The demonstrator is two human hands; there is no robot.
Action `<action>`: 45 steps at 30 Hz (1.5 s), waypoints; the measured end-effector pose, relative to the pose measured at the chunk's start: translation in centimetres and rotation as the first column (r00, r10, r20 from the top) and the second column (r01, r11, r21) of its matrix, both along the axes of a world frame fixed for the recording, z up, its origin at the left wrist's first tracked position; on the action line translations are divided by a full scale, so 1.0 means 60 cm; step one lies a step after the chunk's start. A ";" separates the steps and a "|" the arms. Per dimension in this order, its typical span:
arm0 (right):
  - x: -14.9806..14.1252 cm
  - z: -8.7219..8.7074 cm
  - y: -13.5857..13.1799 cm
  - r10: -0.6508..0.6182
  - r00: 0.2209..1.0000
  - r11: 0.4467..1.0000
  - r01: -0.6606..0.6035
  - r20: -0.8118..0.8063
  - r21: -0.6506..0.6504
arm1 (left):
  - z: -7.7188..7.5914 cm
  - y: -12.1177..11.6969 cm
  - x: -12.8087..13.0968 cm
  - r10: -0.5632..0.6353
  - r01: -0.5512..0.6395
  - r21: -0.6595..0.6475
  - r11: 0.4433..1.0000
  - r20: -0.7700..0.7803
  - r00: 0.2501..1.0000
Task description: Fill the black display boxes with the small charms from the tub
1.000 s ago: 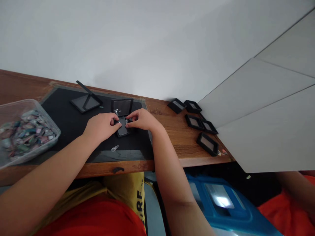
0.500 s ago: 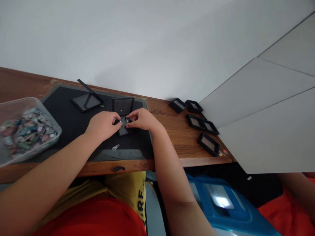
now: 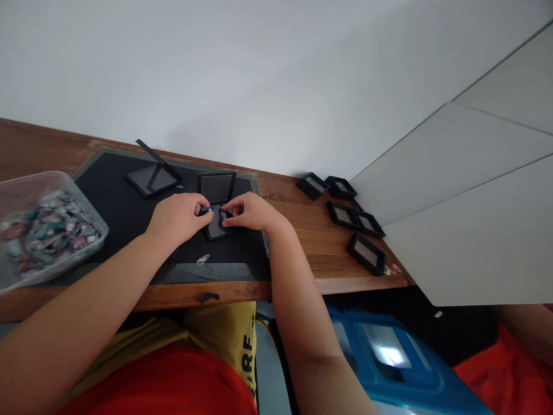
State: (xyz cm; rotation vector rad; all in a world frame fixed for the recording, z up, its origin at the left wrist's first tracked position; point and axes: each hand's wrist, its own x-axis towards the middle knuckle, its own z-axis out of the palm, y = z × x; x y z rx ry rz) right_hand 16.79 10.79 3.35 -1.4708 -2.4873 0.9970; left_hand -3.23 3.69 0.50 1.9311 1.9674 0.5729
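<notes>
A small black display frame [image 3: 217, 229] lies hinged open on the black mat, its lid [image 3: 216, 188] standing up behind the base. At the base's left edge is my left hand [image 3: 179, 219], closed with thumb and forefinger together; what the fingertips hold is too small to make out. From the right, my right hand [image 3: 250, 212] reaches over the base and pinches a small clear, shiny piece [image 3: 223, 215]. Nearer the table's front edge lies a clear teardrop-shaped piece [image 3: 203, 260]. A second open black frame [image 3: 152, 178] rests on the mat at the back left.
At the left stands a clear plastic tub [image 3: 101, 222] of mixed coloured stones. Several black frames [image 3: 366, 253] sit on the wooden table [image 3: 294, 213] to the right. A blue plastic chair [image 3: 389, 346] is below the table, with another person's red clothing [image 3: 510, 369] at far right.
Both hands stay at the open frame. The fingers have shifted slightly, and the small clear piece at my right fingertips has turned a little.
</notes>
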 end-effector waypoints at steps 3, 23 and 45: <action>0.000 -0.003 0.001 -0.002 1.000 1.000 0.002 0.001 0.000 | 0.000 0.001 -0.001 -0.014 0.013 -0.044 0.999 -0.027 1.000; -0.019 -0.037 0.011 0.088 0.959 0.995 -0.073 -0.269 0.065 | -0.001 0.002 -0.019 -0.060 0.060 -0.054 0.997 0.016 0.998; -0.022 -0.042 0.010 0.045 0.972 0.999 -0.043 -0.229 0.015 | 0.003 0.000 -0.024 -0.067 0.071 -0.097 0.993 0.049 0.997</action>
